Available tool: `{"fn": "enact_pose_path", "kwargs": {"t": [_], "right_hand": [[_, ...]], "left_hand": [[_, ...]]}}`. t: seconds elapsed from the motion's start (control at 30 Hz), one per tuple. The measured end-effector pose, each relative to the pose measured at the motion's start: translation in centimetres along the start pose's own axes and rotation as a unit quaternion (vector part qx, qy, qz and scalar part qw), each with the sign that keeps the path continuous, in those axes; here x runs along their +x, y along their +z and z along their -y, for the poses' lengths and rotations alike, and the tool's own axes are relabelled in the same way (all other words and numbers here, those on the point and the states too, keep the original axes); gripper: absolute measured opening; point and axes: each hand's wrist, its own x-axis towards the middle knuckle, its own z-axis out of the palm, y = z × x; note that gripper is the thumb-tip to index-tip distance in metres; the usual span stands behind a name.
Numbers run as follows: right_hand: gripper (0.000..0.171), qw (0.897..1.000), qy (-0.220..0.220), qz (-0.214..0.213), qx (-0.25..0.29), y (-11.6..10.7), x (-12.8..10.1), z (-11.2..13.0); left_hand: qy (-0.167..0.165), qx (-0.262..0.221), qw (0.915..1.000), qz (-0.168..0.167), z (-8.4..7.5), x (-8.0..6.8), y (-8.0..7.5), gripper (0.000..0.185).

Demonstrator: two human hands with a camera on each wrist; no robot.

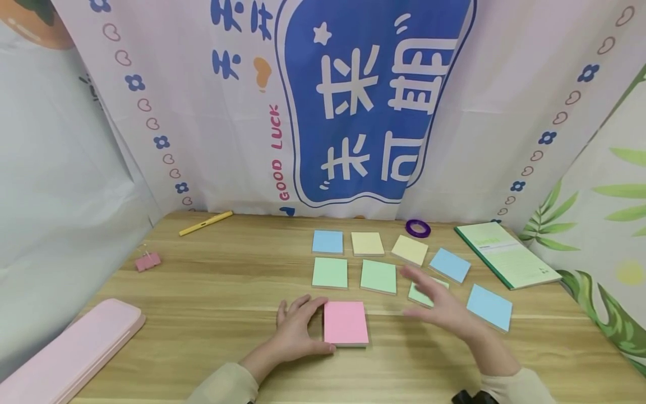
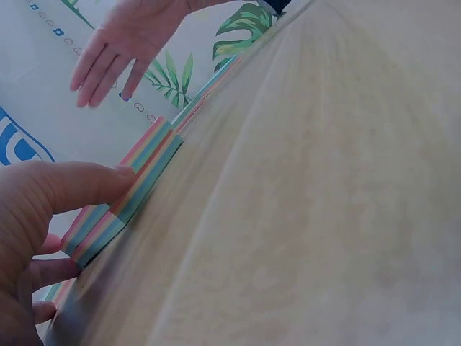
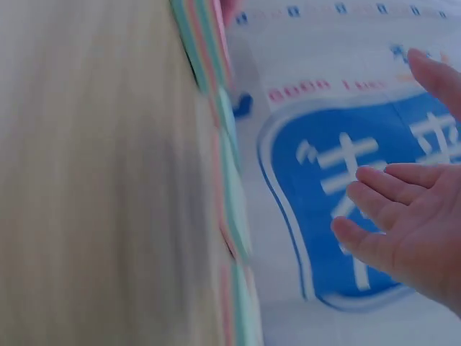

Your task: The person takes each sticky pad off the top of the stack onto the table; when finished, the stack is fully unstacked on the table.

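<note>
A thick stack of sticky notes (image 1: 345, 322) with a pink top lies on the table in front of me. Its side shows pink, yellow, blue and green layers in the left wrist view. My left hand (image 1: 298, 334) holds the stack at its left end, thumb (image 2: 94, 184) on the near side and fingers around the far side. My right hand (image 1: 444, 308) hovers to the right with fingers spread, holding nothing. Below it, a green sticky note pad (image 1: 421, 295) is partly hidden. Two other green pads (image 1: 330, 272) lie just beyond the pink-topped stack.
Yellow pads (image 1: 367, 244) and blue pads (image 1: 489, 307) stand in an arc behind and to the right. Farther back are a purple tape roll (image 1: 418, 228) and a green notebook (image 1: 507, 255). A yellow pen (image 1: 205, 223), pink binder clip (image 1: 147, 261) and pink case (image 1: 75, 353) lie left.
</note>
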Motion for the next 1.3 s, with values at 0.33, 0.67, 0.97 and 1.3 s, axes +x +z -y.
{"fn": "enact_pose_path", "kwargs": {"t": [0.33,0.67,0.97,1.3], "right_hand": [[0.082,0.996,0.021,0.079,-0.036,6.0,2.2,0.0],[0.092,0.985,0.012,0.119,-0.123,8.1,2.0,-1.0],[0.089,0.985,-0.004,0.085,-0.149,8.1,1.9,-1.0],[0.09,0.992,0.058,0.024,-0.11,5.2,-0.6,-1.2]], "left_hand": [[0.003,0.004,1.0,-0.002,0.0,0.1,0.0,0.087],[0.001,0.001,1.0,0.005,-0.1,-0.1,-0.1,0.088],[0.003,0.006,1.0,0.003,-0.1,-0.2,0.0,0.087],[0.006,-0.003,0.9999,-0.009,0.0,-0.2,0.1,0.086]]}}
